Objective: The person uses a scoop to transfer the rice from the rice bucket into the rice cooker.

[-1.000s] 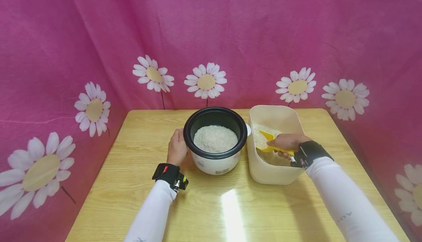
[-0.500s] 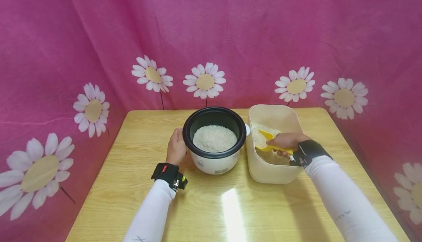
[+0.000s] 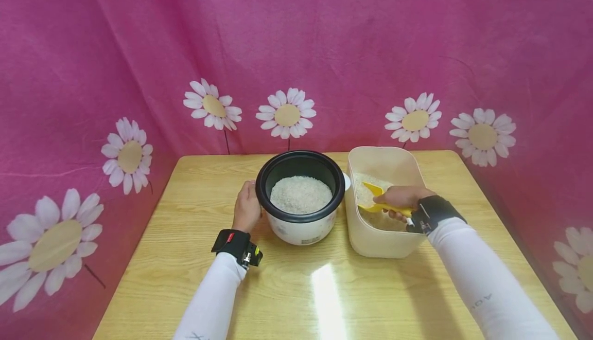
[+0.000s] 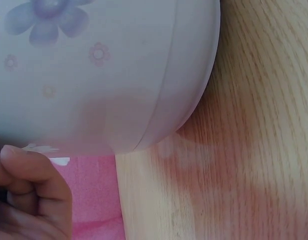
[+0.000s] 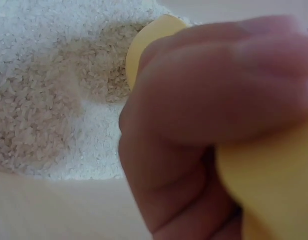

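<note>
A rice cooker (image 3: 303, 232) with a white flowered body and a black rim stands on the table, a mound of rice (image 3: 301, 195) inside it. At its left side my left hand (image 3: 247, 207) holds on, just below the rim; the left wrist view shows curled fingers (image 4: 36, 172) against the flowered wall, with part of the grip out of frame. My right hand (image 3: 405, 199) grips the handle of a yellow scoop (image 3: 374, 190) inside a cream-coloured bin (image 3: 386, 245). Rice (image 5: 39, 105) lies in the bin around the scoop, whose blade is partly hidden by my fingers in the right wrist view.
The bin stands close to the cooker's right side, near its white side handle (image 3: 347, 181). Both rest on a wooden table (image 3: 287, 288) toward its back edge. A pink cloth (image 3: 324, 47) with daisies hangs behind and at both sides.
</note>
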### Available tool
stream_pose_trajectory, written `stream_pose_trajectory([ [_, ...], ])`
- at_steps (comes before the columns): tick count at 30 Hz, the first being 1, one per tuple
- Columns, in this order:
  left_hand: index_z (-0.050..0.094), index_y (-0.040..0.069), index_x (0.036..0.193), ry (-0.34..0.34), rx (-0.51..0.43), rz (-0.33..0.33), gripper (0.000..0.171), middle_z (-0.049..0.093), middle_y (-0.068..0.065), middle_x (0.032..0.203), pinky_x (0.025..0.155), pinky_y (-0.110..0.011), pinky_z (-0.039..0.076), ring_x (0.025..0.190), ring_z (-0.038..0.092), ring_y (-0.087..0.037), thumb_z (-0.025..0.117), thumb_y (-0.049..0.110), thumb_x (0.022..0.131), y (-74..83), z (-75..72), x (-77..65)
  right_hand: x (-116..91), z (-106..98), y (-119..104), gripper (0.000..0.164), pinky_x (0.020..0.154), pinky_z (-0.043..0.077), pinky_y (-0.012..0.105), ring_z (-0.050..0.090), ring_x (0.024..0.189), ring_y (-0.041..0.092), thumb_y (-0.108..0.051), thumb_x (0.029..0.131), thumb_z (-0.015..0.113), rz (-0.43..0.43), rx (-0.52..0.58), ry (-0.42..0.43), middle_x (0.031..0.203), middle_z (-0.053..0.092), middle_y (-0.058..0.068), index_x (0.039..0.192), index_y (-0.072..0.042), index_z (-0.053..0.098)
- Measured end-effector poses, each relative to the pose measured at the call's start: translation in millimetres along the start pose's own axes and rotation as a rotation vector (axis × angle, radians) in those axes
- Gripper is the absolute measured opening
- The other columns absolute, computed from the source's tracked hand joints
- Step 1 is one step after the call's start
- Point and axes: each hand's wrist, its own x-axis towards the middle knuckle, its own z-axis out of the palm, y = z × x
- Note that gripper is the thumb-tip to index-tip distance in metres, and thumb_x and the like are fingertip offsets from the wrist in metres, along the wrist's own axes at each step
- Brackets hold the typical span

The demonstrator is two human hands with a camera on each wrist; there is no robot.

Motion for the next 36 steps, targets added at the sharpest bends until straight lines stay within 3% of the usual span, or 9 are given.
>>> stream_pose_trajectory([
  [12, 0.052, 0.012, 0.12, 0.001, -0.007, -0.008, 0.04, 0.043, -0.004, 0.085, 0.057, -0.029, 0.039, 0.067, 0.046, -0.02, 0.024, 0.041, 0.114, 4.2, -3.6, -0.7, 3.4, -3.5, -0.8, 0.039, 0.052, 0.043, 0.02, 0.044, 0.051, 0.004, -0.033, 0.11, 0.039, -0.022, 0.054, -0.003, 0.069, 0.049, -0.003, 0.116, 0.005, 0.049],
  [23, 0.053, 0.012, 0.123, 0.011, 0.005, -0.026, 0.041, 0.046, -0.007, 0.091, 0.06, -0.029, 0.041, 0.075, 0.049, -0.022, 0.025, 0.041, 0.114, -0.8, -3.5, -2.0, 1.6, -1.6, -1.4, 0.037, 0.051, 0.044, 0.02, 0.044, 0.048, 0.003, -0.034, 0.109, 0.038, -0.045, 0.02, 0.014, 0.065, 0.048, -0.005, 0.092, -0.006, 0.053],
  [36, 0.053, 0.011, 0.125, 0.001, 0.003, 0.008, 0.042, 0.048, -0.008, 0.092, 0.061, -0.03, 0.042, 0.076, 0.05, -0.022, 0.025, 0.04, 0.114, -0.6, -0.6, -1.3, -6.1, -5.0, -1.3, 0.039, 0.051, 0.042, 0.019, 0.044, 0.049, 0.003, -0.037, 0.11, 0.038, -0.061, 0.013, 0.022, 0.066, 0.049, -0.006, 0.09, -0.008, 0.053],
])
